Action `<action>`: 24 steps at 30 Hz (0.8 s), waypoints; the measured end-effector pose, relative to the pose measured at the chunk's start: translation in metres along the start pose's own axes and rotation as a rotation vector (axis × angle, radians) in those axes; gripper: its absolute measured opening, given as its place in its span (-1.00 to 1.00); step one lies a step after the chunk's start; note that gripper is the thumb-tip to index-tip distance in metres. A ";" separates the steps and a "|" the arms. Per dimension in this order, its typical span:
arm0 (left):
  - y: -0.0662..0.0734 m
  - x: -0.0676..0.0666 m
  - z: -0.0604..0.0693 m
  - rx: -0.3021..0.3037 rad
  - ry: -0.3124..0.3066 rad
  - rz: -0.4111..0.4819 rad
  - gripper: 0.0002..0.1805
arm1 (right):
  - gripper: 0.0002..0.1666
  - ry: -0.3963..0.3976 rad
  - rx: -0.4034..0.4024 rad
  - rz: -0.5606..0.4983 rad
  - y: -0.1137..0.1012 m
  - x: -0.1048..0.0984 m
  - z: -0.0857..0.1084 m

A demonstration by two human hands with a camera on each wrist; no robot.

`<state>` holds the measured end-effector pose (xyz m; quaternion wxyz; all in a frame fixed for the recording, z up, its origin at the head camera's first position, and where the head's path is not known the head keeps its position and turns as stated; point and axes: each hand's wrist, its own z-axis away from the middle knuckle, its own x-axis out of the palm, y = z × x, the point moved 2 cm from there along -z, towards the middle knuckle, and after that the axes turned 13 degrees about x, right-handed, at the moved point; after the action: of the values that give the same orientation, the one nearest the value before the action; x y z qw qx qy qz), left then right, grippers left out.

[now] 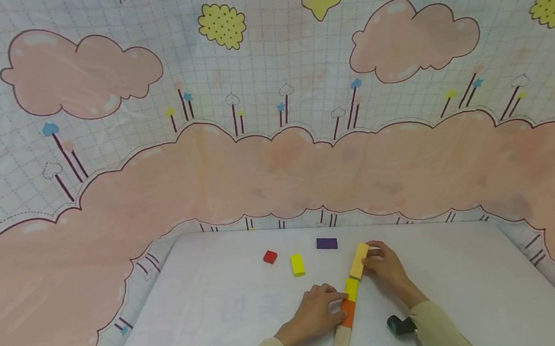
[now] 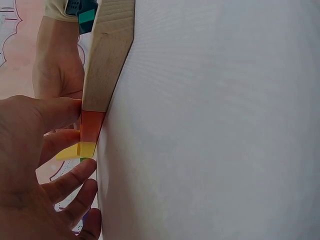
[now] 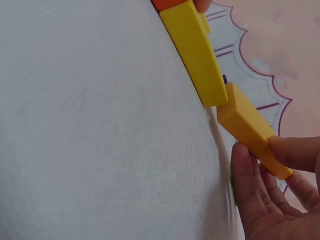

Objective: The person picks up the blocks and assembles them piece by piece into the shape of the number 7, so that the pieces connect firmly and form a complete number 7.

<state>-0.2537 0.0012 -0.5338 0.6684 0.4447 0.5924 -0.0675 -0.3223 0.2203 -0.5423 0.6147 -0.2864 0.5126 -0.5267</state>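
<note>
While left hand (image 1: 309,316), fingers loosely extended, touches orange block (image 1: 348,312), right hand (image 1: 387,266) pinches amber block (image 1: 359,261) at end of yellow block (image 1: 352,288). Likely row-lengthening step; next move seemingly calls for straight alignment.

Grained wooden block (image 2: 102,70), smooth matt amber block (image 3: 250,127), matt white tabletop (image 1: 210,304), faintly glossy printed backdrop (image 1: 267,177)

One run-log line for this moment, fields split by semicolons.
left hand: touches orange block in row; right hand: holds pale-yellow block at row's far end; lying apart: red block, bright-yellow block, purple block
</note>
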 end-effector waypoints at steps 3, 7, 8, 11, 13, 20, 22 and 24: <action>0.000 0.000 0.000 0.003 -0.001 0.000 -0.58 | -0.44 0.001 0.005 0.015 -0.001 0.002 0.000; -0.001 0.000 0.000 0.000 0.000 0.005 -0.59 | -0.45 0.006 0.018 0.035 -0.001 0.005 0.001; -0.001 0.001 0.000 -0.001 0.000 0.006 -0.59 | -0.45 0.006 0.018 0.041 -0.001 0.005 0.001; -0.001 0.001 -0.001 -0.008 -0.002 0.010 -0.59 | -0.45 0.009 0.025 0.049 -0.001 0.005 0.002; -0.001 0.001 -0.001 -0.015 -0.004 0.012 -0.59 | -0.44 0.007 0.022 0.055 -0.002 0.005 0.002; -0.001 0.000 -0.002 -0.013 -0.005 0.013 -0.59 | -0.45 -0.006 0.017 0.054 -0.002 0.005 0.002; -0.001 0.001 -0.002 -0.012 -0.004 0.010 -0.59 | -0.46 -0.006 0.010 0.068 -0.002 0.005 0.001; -0.002 0.002 -0.002 -0.010 -0.004 0.007 -0.59 | -0.46 -0.004 0.008 0.085 -0.002 0.006 0.002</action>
<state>-0.2553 0.0022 -0.5363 0.6721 0.4431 0.5899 -0.0630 -0.3219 0.2142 -0.5421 0.6387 -0.2631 0.5211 -0.5014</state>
